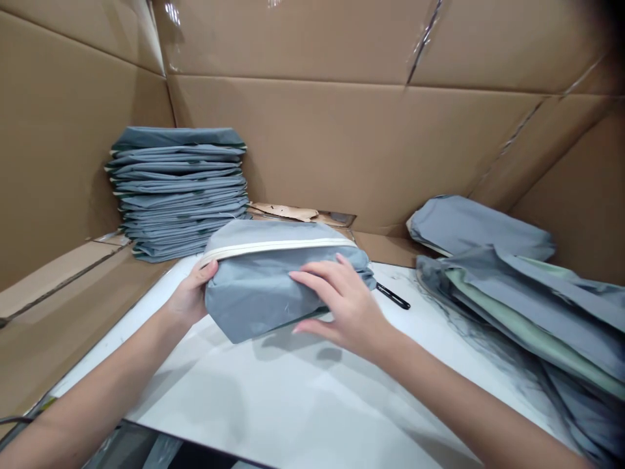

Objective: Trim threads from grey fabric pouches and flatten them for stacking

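A grey-blue fabric pouch (263,293) with a cream zipper band along its upper part is raised above the white tabletop, tilted toward me. My left hand (193,293) grips its left end, thumb on the front near the band and the other fingers hidden behind. Over the pouch's right front is my right hand (342,303), fingers apart, the fingertips resting on or just above the fabric; contact is hard to tell. Behind the pouch's right end, a small black tool with a slotted handle (393,296) lies on the table.
A tall stack of flat grey-blue fabric pieces (180,195) stands at the back left. More loose pouches (478,228) and green-lined fabric (537,312) are heaped on the right. Cardboard walls (303,143) enclose the white table (273,404) at the back and sides.
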A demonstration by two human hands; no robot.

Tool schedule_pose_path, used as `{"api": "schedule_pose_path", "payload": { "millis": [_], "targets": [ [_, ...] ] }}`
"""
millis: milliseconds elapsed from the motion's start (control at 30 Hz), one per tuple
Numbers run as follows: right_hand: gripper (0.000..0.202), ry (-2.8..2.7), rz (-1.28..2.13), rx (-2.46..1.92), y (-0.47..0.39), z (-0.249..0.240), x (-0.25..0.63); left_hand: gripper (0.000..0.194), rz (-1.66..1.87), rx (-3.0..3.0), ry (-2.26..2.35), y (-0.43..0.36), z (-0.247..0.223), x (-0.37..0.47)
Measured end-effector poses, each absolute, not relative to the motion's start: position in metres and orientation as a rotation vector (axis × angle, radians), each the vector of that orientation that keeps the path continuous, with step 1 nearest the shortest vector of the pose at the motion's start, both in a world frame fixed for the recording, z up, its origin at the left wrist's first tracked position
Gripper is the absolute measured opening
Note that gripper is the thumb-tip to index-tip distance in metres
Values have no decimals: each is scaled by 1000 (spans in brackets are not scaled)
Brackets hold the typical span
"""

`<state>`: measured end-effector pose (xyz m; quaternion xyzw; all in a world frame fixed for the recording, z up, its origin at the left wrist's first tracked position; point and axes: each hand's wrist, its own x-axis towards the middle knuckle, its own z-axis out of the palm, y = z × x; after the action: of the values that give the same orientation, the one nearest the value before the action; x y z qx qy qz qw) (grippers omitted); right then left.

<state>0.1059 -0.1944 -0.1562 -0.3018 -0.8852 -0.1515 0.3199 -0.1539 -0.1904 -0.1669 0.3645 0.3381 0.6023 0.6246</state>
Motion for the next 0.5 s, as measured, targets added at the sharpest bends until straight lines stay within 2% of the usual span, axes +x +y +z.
{"api": "schedule_pose_path", "payload": {
  "millis": [67, 200, 267, 400, 500],
  "targets": [
    [56, -2268, -408, -813, -196, -157, 84, 51, 1384, 830, 767, -191, -169, -153],
    [26, -2222, -300, -845, -193, -158, 72, 45, 1347, 804, 753, -192, -172, -152],
    [19, -2177, -164, -840, -193, -153, 80, 44, 1337, 819, 740, -191, -173, -152],
    [25, -1733, 178, -1064, -178, -134, 121, 57, 1294, 951, 720, -191, -176, -153],
    [37, -1312, 166, -1181, -151, -127, 171, 67, 1232, 1115, 677, -192, -179, -156]
  ]
}}
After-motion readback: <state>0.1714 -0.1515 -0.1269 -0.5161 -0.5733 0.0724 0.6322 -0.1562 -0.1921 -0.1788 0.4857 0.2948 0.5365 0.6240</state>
